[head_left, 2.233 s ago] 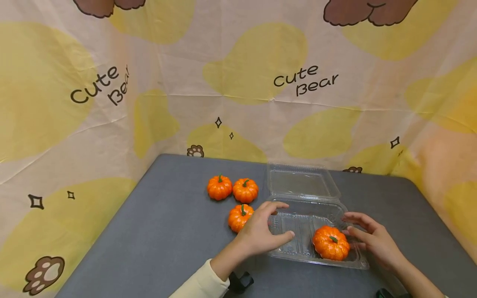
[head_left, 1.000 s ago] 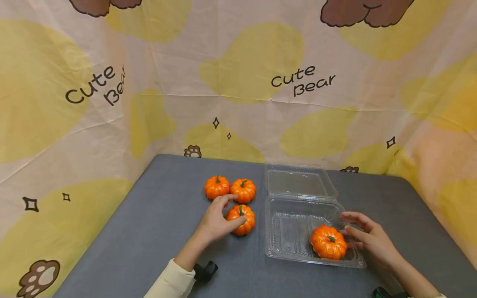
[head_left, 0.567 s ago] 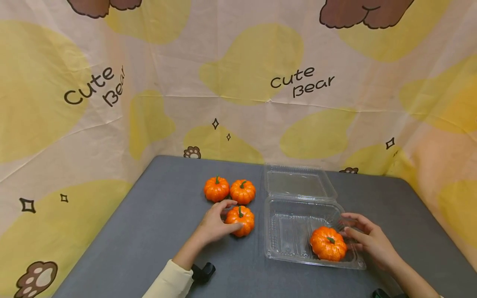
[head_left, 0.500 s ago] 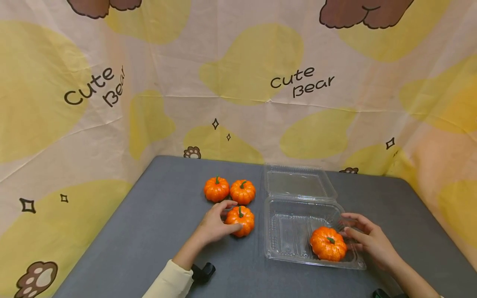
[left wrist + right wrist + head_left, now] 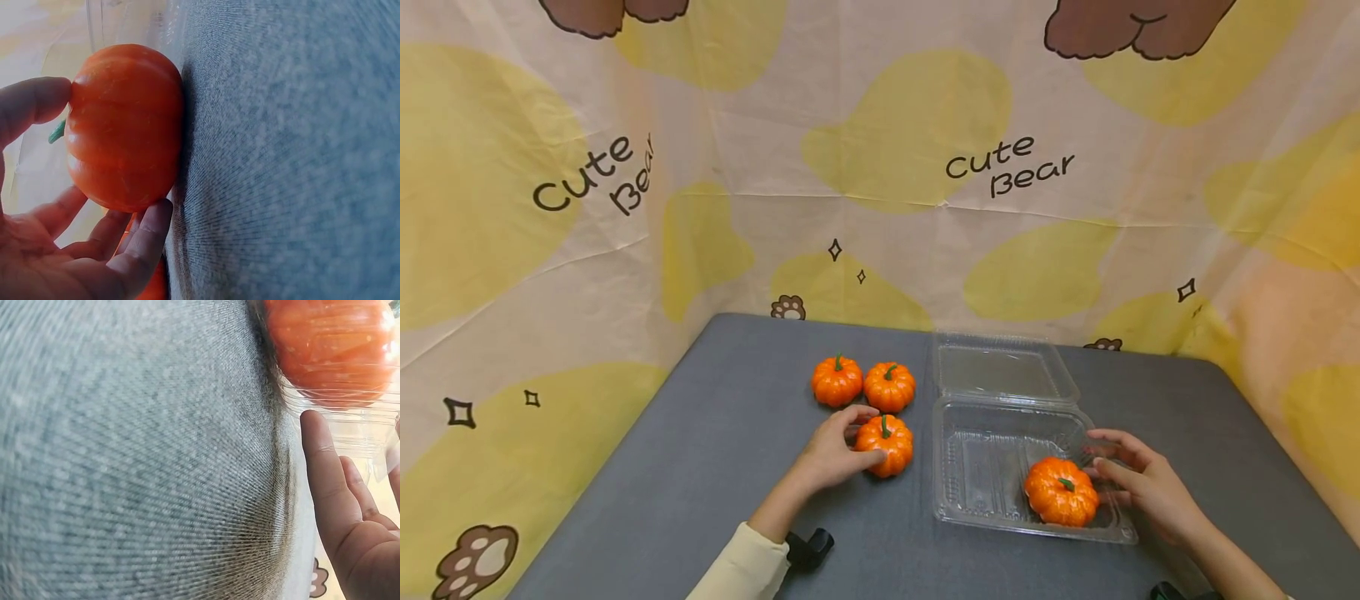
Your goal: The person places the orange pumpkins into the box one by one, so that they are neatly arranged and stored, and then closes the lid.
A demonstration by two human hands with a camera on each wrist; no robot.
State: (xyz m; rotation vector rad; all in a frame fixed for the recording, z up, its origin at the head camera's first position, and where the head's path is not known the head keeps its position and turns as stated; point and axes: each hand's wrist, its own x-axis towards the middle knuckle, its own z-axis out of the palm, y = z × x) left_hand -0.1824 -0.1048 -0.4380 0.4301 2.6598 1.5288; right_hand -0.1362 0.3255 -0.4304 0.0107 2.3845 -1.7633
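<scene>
We see the left hand (image 5: pixel 833 450) gripping a glossy orange ribbed pumpkin with a green stem (image 5: pixel 887 447), its fingers (image 5: pixel 145 242) curled behind it and the thumb against its near side. This held pumpkin sits upright on the grey cloth-covered counter (image 5: pixel 737 400), to the left of a hinged clear plastic container (image 5: pixel 981 467) and apart from it.

Just behind, we find two more orange pumpkins (image 5: pixel 889 387) side by side; whether they touch each other we cannot tell.

The right hand (image 5: pixel 1157 492) rests at the container's right wall, its fingers fairly straight and spread; in the right wrist view we see one fingertip against the outside of the ridged plastic. Inside, near that wall and the front edge, stands another shiny orange pumpkin (image 5: pixel 1062 493). The clear lid (image 5: pixel 1007 375) lies folded back toward the printed pink-and-yellow cloth backdrop (image 5: pixel 895 125). On the left arm we see a cream sleeve (image 5: pixel 741 567).
</scene>
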